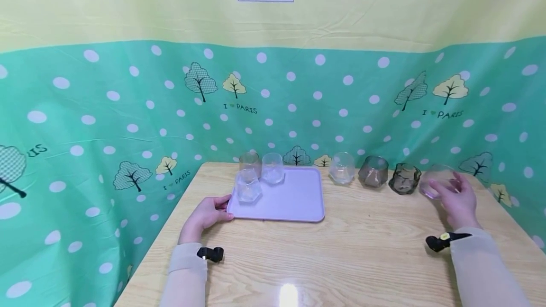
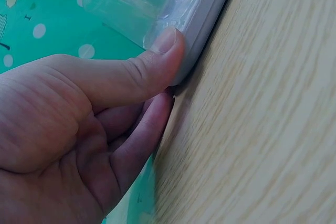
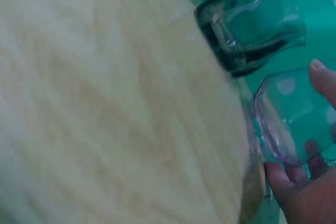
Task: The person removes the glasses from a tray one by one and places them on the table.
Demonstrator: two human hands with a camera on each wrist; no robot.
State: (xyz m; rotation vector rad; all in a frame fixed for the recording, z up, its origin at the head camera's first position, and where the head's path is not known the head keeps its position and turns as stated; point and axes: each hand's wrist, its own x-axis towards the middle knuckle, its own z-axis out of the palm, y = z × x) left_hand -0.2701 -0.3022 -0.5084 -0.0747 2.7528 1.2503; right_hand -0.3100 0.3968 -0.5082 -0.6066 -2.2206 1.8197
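A light purple tray point(image 1: 294, 200) lies on the table, and my left hand point(image 1: 209, 213) holds it by the front left corner. In the left wrist view the thumb point(image 2: 167, 43) lies on the rim, with other fingers at the tray's underside. On its left part stand two clear glasses point(image 1: 249, 193) and a brownish glass point(image 1: 246, 159) behind them. At the far right, my right hand point(image 1: 459, 202) grips a clear, faintly pink glass point(image 3: 283, 124) between thumb and fingers. Whether this glass touches the table is hard to tell.
Left of the held glass, a dark wavy glass point(image 1: 404, 179), a grey-brown faceted glass point(image 1: 373, 172) and a clear glass point(image 1: 341, 168) stand in a row at the table's back edge. A green dotted curtain point(image 1: 294, 117) hangs right behind. Bare wooden table point(image 1: 341, 259) stretches in front.
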